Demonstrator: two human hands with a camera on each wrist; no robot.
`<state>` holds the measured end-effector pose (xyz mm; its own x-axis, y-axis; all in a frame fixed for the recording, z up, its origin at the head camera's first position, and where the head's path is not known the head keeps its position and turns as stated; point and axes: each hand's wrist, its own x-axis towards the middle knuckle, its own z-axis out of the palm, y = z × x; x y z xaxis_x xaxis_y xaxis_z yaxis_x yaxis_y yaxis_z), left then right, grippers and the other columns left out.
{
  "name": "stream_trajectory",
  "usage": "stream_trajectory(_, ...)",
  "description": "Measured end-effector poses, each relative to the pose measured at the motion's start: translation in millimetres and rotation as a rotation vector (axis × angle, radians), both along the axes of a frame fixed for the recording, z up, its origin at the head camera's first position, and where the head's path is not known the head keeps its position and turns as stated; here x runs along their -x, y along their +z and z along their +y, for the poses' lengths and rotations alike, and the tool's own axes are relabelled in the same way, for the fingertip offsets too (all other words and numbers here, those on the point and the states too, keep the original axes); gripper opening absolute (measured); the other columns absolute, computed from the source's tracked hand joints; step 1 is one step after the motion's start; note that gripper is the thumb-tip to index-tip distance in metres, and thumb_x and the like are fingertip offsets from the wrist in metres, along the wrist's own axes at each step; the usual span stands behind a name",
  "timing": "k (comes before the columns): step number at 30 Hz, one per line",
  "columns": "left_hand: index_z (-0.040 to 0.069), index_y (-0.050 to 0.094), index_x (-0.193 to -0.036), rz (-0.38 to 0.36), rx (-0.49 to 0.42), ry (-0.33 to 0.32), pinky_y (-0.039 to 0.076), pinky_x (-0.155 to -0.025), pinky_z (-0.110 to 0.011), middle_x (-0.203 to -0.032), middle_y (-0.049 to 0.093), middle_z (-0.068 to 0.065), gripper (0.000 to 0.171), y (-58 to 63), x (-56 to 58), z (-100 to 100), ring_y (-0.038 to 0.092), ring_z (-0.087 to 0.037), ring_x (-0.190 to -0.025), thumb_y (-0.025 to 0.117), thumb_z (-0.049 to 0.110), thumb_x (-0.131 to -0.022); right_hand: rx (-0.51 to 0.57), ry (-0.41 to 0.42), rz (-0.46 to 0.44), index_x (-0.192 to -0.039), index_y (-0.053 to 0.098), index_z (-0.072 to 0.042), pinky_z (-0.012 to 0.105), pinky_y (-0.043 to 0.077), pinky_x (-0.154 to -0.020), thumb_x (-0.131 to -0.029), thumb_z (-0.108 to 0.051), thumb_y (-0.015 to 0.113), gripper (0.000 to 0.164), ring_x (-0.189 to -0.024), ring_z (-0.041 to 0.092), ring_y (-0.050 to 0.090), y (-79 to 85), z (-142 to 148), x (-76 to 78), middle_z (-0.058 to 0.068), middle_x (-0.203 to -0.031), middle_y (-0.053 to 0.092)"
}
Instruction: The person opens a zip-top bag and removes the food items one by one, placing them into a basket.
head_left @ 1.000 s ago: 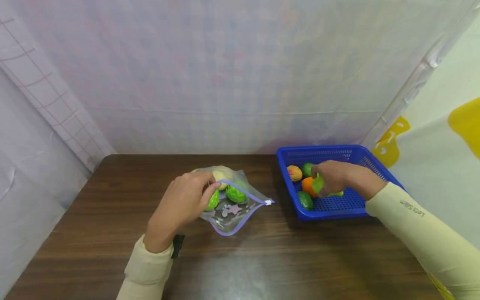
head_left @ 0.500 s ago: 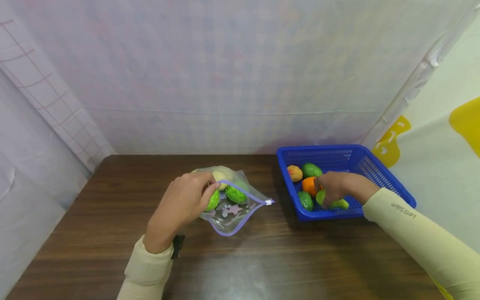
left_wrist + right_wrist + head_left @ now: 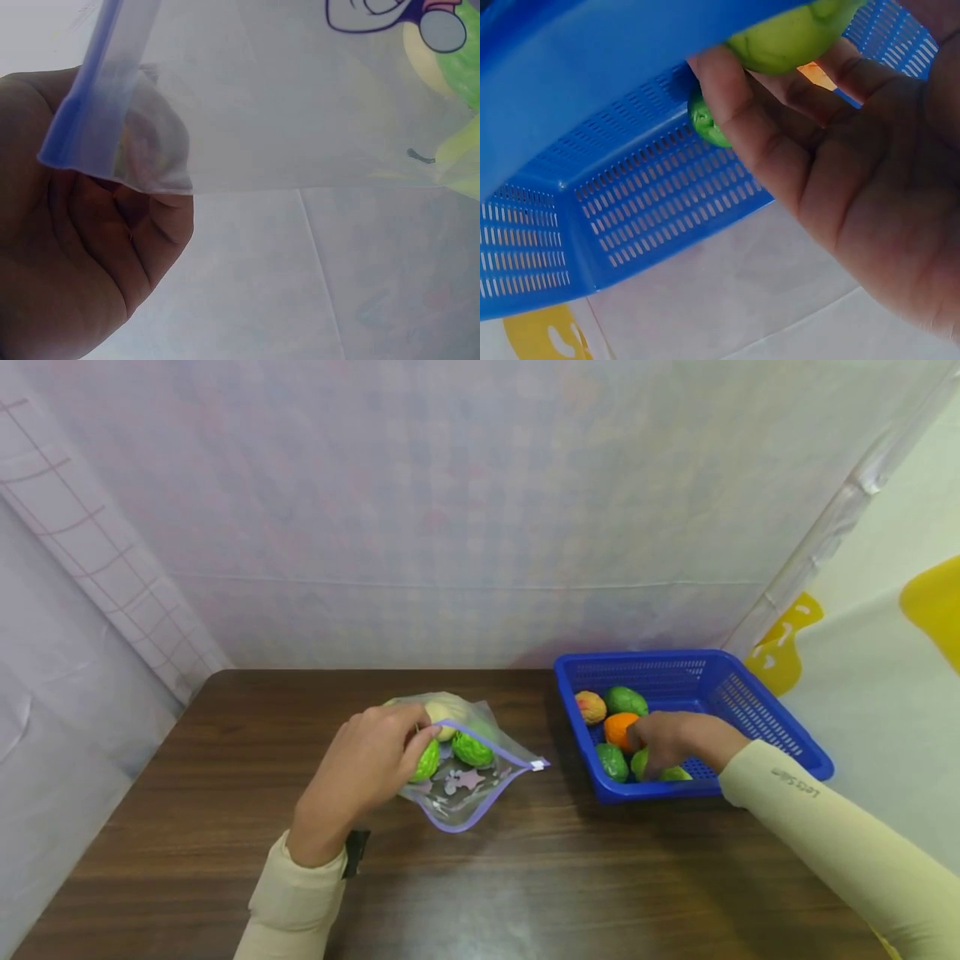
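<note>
My left hand (image 3: 367,760) pinches the purple-edged rim of a clear zip bag (image 3: 468,810), its mouth spread open. Inside the bag are two bright green, bumpy vegetables (image 3: 472,748) and a pale round one (image 3: 444,718); more is partly hidden. My right hand (image 3: 678,739) reaches into the blue basket (image 3: 675,789). Its fingers curl round a smooth light-green fruit (image 3: 799,37), whose exact kind I cannot tell. Close by, inside the basket, lie an orange fruit (image 3: 620,731), two dark green ones (image 3: 626,701) and a wrinkled peach-coloured one (image 3: 591,707).
The brown wooden table (image 3: 480,893) extends under the bag and basket. A pale curtain (image 3: 480,527) rises behind its back edge. The basket stands at the right by a white sheet (image 3: 885,677) with yellow prints. A white slider (image 3: 537,765) sits at the bag's corner.
My right hand has moved down toward the basket's near wall, bringing the light-green fruit lower and uncovering a dark green one at the back. The left hand and bag have stayed put.
</note>
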<state>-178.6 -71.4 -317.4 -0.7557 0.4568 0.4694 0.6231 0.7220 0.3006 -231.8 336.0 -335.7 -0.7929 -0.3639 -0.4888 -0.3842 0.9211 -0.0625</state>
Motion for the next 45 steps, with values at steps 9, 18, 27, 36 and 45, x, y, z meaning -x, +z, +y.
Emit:
stream_trajectory(9, 0.009, 0.068, -0.084, -0.007, 0.000, 0.003, 0.036, -0.044, -0.028, -0.064, 0.056, 0.002, 0.014, 0.6, -0.6, 1, 0.045, -0.011, -0.052, 0.067, 0.021, -0.093, -0.008, 0.011, -0.017, -0.096, 0.065, -0.006, 0.045, 0.053, -0.074, -0.073, -0.015, 0.081, 0.030, -0.079, 0.022, 0.054, -2.8, -2, -0.8, 0.006, -0.090, 0.062)
stream_trajectory(18, 0.009, 0.068, -0.085, -0.004, 0.002, 0.005, 0.035, -0.044, -0.028, -0.063, 0.056, 0.002, 0.014, 0.3, 0.2, 1, 0.044, -0.011, -0.051, 0.067, 0.020, -0.093, -0.015, -0.002, -0.011, -0.093, 0.065, -0.007, 0.042, 0.052, -0.069, -0.072, -0.019, 0.084, 0.031, -0.074, 0.022, 0.054, 3.0, -2, -1.2, 0.005, -0.084, 0.062)
stream_trajectory(27, 0.009, 0.067, -0.082, 0.009, -0.007, 0.012, 0.035, -0.043, -0.028, -0.062, 0.054, 0.002, 0.014, -0.1, 1.6, 0, 0.043, -0.011, -0.051, 0.068, 0.019, -0.092, 0.010, -0.008, 0.018, -0.121, 0.060, 0.003, 0.052, 0.057, -0.079, -0.077, -0.023, 0.082, 0.055, -0.093, 0.032, 0.062, 18.0, -11, -1.2, 0.021, -0.109, 0.068)
stream_trajectory(36, 0.009, 0.066, -0.080, 0.010, -0.006, 0.025, 0.035, -0.043, -0.027, -0.061, 0.052, 0.003, 0.015, -2.2, 2.3, -1, 0.043, -0.010, -0.050, 0.069, 0.019, -0.091, 0.088, 0.081, 0.253, -0.124, 0.060, 0.002, 0.054, 0.055, -0.083, -0.084, -0.024, 0.076, 0.051, -0.098, 0.033, 0.063, 53.1, -45, -16.8, 0.022, -0.116, 0.068)
stream_trajectory(45, 0.009, 0.067, -0.081, 0.010, -0.004, 0.027, 0.035, -0.043, -0.027, -0.058, 0.051, 0.003, 0.015, -1.7, 1.0, -1, 0.042, -0.010, -0.050, 0.069, 0.019, -0.091, 0.306, 0.187, 0.630, -0.119, 0.063, -0.006, 0.045, 0.056, -0.071, -0.087, -0.033, 0.073, 0.043, -0.078, 0.020, 0.062, 75.5, -99, -72.7, 0.006, -0.099, 0.066)
